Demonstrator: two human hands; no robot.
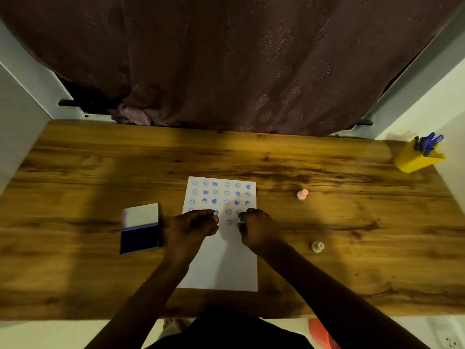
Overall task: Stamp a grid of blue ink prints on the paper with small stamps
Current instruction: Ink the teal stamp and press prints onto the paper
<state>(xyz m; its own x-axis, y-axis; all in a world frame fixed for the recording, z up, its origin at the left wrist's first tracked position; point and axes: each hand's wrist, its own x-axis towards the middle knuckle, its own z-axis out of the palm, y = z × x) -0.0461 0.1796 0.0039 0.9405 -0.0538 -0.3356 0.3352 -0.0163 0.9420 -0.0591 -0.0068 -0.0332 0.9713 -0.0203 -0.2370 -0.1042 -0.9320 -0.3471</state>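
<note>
A white paper sheet (221, 263) lies on the wooden table (75, 172), its upper half covered with several rows of blue prints (221, 193). My left hand (191, 227) rests on the sheet's left side, fingers pinched on a small teal stamp (215, 213). My right hand (256, 229) is closed on another small teal stamp (240, 219), held down at the lowest row of prints. An open ink pad (140, 229) with a dark blue surface and raised white lid sits just left of my left hand.
A pink stamp (302, 194) stands right of the paper. A pale stamp (317, 247) lies nearer the front right. A yellow holder with blue pens (417, 154) is at the far right corner. A dark curtain (226, 59) hangs behind the table.
</note>
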